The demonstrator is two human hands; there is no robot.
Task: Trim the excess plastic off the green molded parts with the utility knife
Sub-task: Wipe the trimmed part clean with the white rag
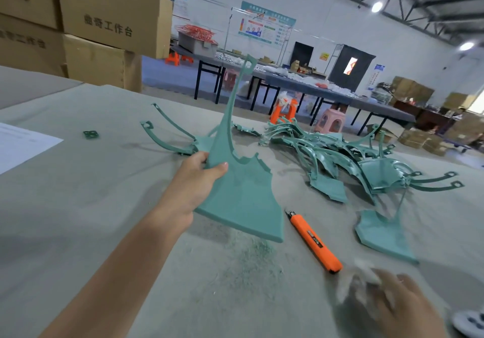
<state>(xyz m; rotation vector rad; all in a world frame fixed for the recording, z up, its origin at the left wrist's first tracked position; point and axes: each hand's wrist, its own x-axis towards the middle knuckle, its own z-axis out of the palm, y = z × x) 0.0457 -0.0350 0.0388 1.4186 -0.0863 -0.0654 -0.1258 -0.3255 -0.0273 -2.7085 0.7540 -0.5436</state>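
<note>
My left hand [193, 180] grips a green molded part [243, 196] by its left edge and holds it upright above the table, its long thin arm pointing up. The orange utility knife [313, 242] lies on the grey table cover just right of that part, with no hand on it. My right hand [385, 303] is at the lower right, blurred, close behind the knife's rear end; something whitish shows at its fingers, too blurred to name. Green shavings [248, 256] are scattered under the held part.
A heap of green parts [327, 151] lies at the right centre, one more [385, 235] near the knife and another [172, 133] behind my left hand. A white paper sheet [23, 143] lies at the left. Cardboard boxes [78, 23] stack up behind.
</note>
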